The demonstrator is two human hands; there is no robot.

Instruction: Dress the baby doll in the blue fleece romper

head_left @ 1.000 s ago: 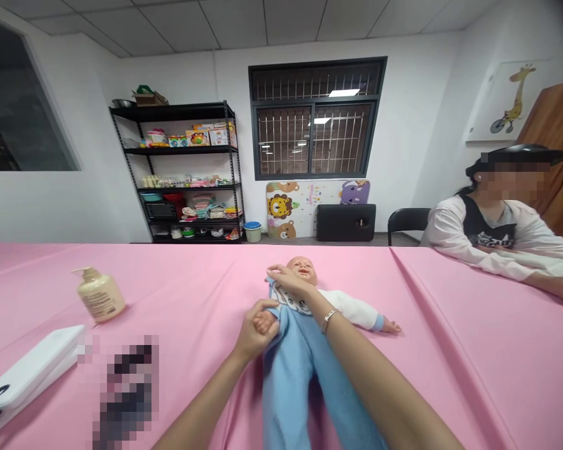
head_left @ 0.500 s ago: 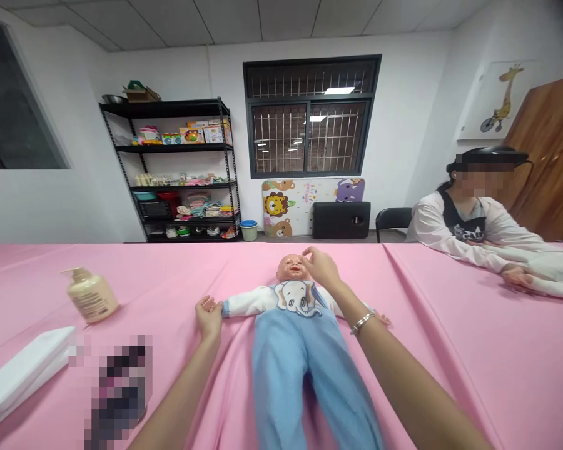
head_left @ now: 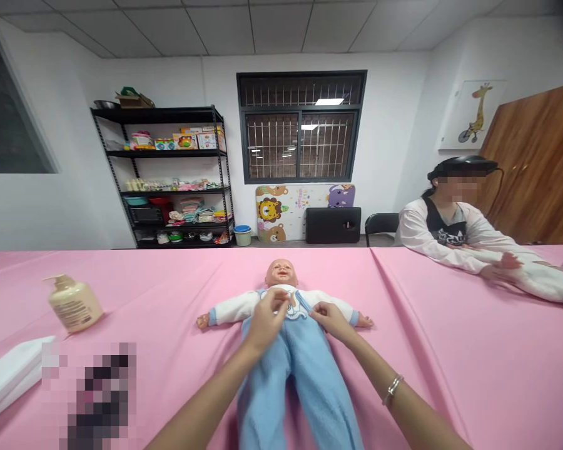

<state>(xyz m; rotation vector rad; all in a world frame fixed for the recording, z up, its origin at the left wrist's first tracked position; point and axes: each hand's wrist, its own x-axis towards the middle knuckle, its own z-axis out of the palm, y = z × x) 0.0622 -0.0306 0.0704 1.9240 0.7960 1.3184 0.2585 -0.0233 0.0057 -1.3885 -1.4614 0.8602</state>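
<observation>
- Fig.: head-camera view I am monitoring remotely; a baby doll (head_left: 294,310) is lying on its back, head away from the wearer, at the middle of a pink table cover (head_left: 441,375).
- Left hand (head_left: 265,322): I am seeing it half closed over the doll's chest, its fingertips (head_left: 274,303) gathered at the neckline; I cannot tell whether it has hold of the cloth.
- Right hand (head_left: 331,320): I am seeing it curved and half closed at the doll's left shoulder strap, fingers (head_left: 316,309) against the garment; here too, I cannot tell whether it is gripping.
- Step in hand: as I judge it, both hands are working at the bib of the blue fleece overalls (head_left: 300,381).
- Next move: in my judgement, this position calls for a sure pinch on the bib cloth, keeping the doll flat.
- Surroundings: a cream pump bottle (head_left: 72,304) is lying tilted to the left of the doll, and a white flat case (head_left: 9,381) is lying at the near left edge of view.
- Nearby: a seated co-worker (head_left: 443,225) is handling a second doll (head_left: 544,281) at the far right.
</observation>
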